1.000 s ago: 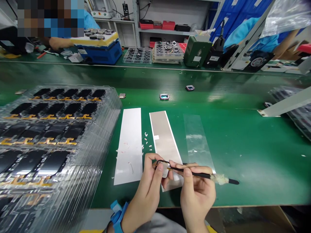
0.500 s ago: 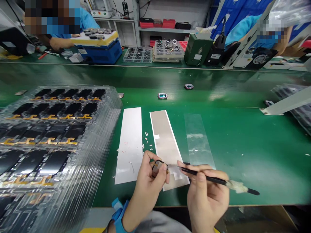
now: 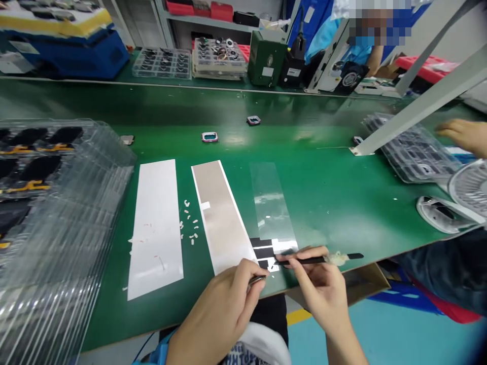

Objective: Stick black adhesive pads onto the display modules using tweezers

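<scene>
Green antistatic benchtop fills the head view, with a far bench beyond it carrying a blue machine [image 3: 68,56], trays of small round parts [image 3: 218,58] and a green instrument box [image 3: 267,58]. Two small pink-rimmed frames [image 3: 209,137] lie out in the middle of the bench. Along the left edge sits a stack of clear plastic trays [image 3: 64,152] holding black panels with gold flex tails. Nearer the middle lie three strips side by side: a white backing sheet [image 3: 154,228], a silvery foil strip [image 3: 218,213] and a clear film strip [image 3: 270,197], with small white scraps [image 3: 189,220] between the first two. Black-and-white patches [image 3: 264,252] sit at the near end of the clear film. The left hand [image 3: 216,314] is at the near end of the foil, its thumb and fingertips pinched closed on a small thin dark piece [image 3: 256,280], too small to make out. The right hand [image 3: 323,289] wraps its fingers pen-style round a black stick [image 3: 304,261] bearing a cotton wad [image 3: 338,258], its tip just beside the patches. On the far right, a co-worker's hand [image 3: 460,136] is near a clear tray [image 3: 414,152], and a white fan [image 3: 472,187] stands close by
</scene>
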### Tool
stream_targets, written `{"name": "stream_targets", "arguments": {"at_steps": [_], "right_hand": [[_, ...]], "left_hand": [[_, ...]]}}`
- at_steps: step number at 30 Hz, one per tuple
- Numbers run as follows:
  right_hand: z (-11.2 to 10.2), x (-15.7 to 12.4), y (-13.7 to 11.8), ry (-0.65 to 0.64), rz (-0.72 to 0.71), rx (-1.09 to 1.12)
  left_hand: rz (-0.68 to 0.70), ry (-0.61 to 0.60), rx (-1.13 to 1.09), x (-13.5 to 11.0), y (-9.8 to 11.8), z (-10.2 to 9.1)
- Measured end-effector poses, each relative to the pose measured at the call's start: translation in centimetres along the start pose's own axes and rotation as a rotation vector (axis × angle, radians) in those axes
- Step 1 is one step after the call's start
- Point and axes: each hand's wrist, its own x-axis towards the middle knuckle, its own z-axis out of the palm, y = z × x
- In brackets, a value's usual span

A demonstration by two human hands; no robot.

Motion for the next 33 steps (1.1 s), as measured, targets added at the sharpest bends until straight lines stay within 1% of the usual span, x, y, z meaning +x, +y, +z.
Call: {"name": "stream_targets", "arguments": {"at_steps": [5,12,16,18,20,22,24,27,29,33], "right_hand": [[0.2,0.0,0.0,-0.019,-0.035,0.060],[0.2,-0.2,0.0,-0.005,0.016,0.079],[0.5,-0.1,-0.2,0.036,0.041,0.162],[0.7,-0.1,-0.5,0.073,0.079,0.212],[0.8,0.0,-0.9,0.112,0.121,0.242],[0.8,0.2,-1.5,0.144,0.140,0.262],[0.9,0.4,-2.3,0.126,0.085,0.294],[1.4,0.9,-3.8,0.056,-0.099,0.342],[2.2,1.2,-4.6,0.039,-0.196,0.345],[4.0,1.6,-5.7,0.032,-0.275,0.340]], "left_hand": [[-0.032,-0.020,0.082,0.7,0.3,0.3],[-0.029,0.006,0.101,0.7,0.0,0.4],[-0.033,0.070,0.068,0.8,-0.4,0.7],[-0.035,0.132,0.046,0.9,-0.5,0.6],[-0.009,0.194,0.020,1.0,-0.6,0.3],[0.025,0.227,-0.020,1.0,-0.6,-0.2],[0.031,0.230,-0.065,1.1,-0.5,-0.7],[0.009,0.254,-0.107,1.0,-0.2,-1.2],[0.006,0.279,-0.126,0.9,-0.2,-1.3],[-0.009,0.302,-0.163,1.1,-0.1,-1.2]]}}
